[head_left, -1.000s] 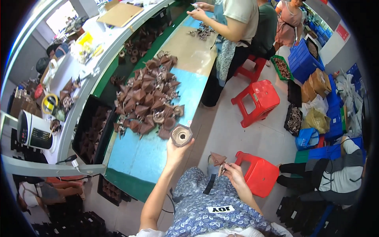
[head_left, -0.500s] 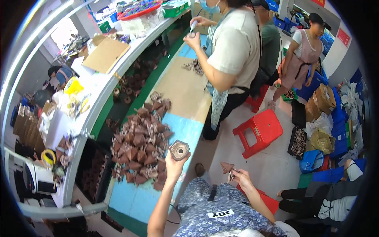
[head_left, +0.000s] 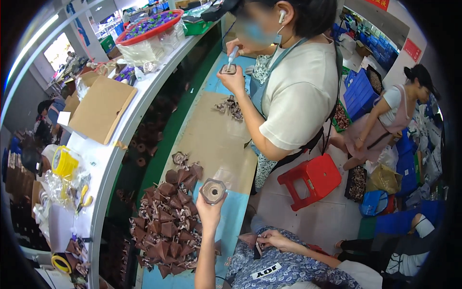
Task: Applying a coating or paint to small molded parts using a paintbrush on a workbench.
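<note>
In my left hand (head_left: pixel 210 211) is a brown hexagonal cup (head_left: pixel 209 195), held up so its pale hollow inside and the dark hole in its bottom show. The fingers wrap its lower side, above the near right edge of the worktable. My right hand (head_left: pixel 276 240) pinches a small brown cone-shaped piece (head_left: pixel 247 238) in front of my patterned apron, apart from the cup. Close by on the left lies a heap of similar brown pointed pieces (head_left: pixel 166 229), with pale mottled bits among them.
Tan board and blue sheet cover the worktable (head_left: pixel 207 139). A co-worker (head_left: pixel 298 96) stands at its far right, holding a small cup and a white tube. A red stool (head_left: pixel 310 180) stands on the floor. Left runs a white shelf (head_left: pixel 108 159) carrying cardboard and a red tray (head_left: pixel 149 29).
My right hand has moved left with the cone-shaped piece, closer to the cup. The left hand still holds the cup. The view has shifted, and the person in pink has moved right.
</note>
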Demonstrator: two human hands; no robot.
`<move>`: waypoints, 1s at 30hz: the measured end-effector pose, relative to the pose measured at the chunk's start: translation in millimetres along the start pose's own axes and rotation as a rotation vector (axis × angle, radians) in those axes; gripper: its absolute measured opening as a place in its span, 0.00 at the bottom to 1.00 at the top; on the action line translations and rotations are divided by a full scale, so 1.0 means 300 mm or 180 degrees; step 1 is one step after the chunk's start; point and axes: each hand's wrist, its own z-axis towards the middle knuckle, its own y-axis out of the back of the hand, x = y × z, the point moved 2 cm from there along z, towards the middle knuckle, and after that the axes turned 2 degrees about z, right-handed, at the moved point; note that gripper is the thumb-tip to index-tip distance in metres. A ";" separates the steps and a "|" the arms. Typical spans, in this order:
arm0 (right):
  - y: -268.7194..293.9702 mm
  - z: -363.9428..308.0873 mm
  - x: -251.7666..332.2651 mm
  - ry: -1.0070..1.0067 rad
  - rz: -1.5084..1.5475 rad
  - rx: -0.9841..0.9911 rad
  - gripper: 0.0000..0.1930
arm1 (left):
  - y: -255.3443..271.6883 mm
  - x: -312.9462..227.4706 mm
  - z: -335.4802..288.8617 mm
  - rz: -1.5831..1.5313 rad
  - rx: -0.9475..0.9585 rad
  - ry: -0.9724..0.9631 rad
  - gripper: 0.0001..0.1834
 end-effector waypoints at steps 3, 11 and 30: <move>0.018 0.077 0.099 0.0019 0.0003 0.0118 0.17 | 0.006 0.004 0.063 0.0213 -0.0245 0.0173 0.21; 0.057 0.322 0.332 -0.0168 0.0383 0.0677 0.15 | -0.093 -0.074 0.332 0.0689 -0.0445 0.0169 0.22; 0.062 0.713 0.539 0.0063 0.0814 0.0598 0.14 | -0.218 -0.036 0.557 0.0488 -0.0604 0.0374 0.25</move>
